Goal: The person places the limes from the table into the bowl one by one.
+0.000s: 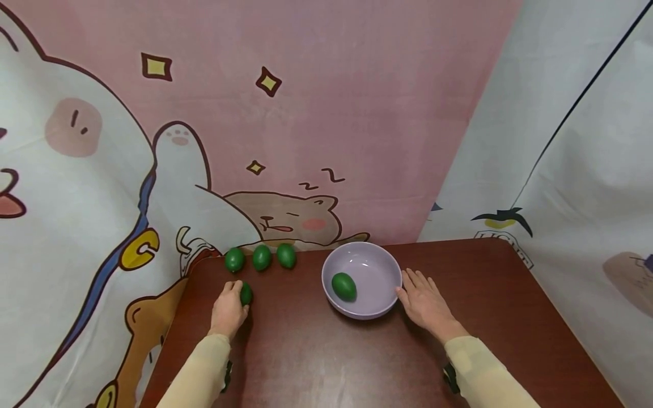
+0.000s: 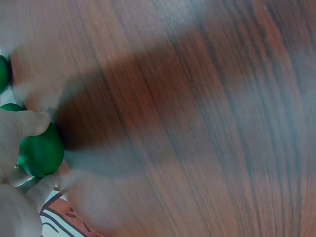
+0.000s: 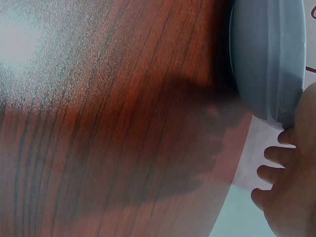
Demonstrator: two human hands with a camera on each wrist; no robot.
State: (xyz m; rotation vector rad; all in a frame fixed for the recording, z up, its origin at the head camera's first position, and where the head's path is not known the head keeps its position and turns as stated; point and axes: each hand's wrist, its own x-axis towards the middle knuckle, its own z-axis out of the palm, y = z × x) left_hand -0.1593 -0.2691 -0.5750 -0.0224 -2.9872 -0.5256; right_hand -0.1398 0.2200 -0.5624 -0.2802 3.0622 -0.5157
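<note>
My left hand (image 1: pixel 229 310) pinches a green lime (image 1: pixel 246 294) between thumb and fingers at the table's left side. In the left wrist view the thumb lies on one side of that lime (image 2: pixel 43 152) and fingers on the other. My right hand (image 1: pixel 424 301) has its fingers extended, and its thumb side touches the right rim of a lilac bowl (image 1: pixel 377 280). One lime (image 1: pixel 344 287) lies inside the bowl, toward its left. Seen from the right wrist, the bowl's outer wall (image 3: pixel 269 59) is beside the hand.
Three limes stand in a row at the back left edge: a left one (image 1: pixel 234 259), a middle one (image 1: pixel 262 257) and a right one (image 1: pixel 286 255). The brown wooden table (image 1: pixel 316 362) ends against a cartoon-printed cloth (image 1: pixel 357 124) behind it.
</note>
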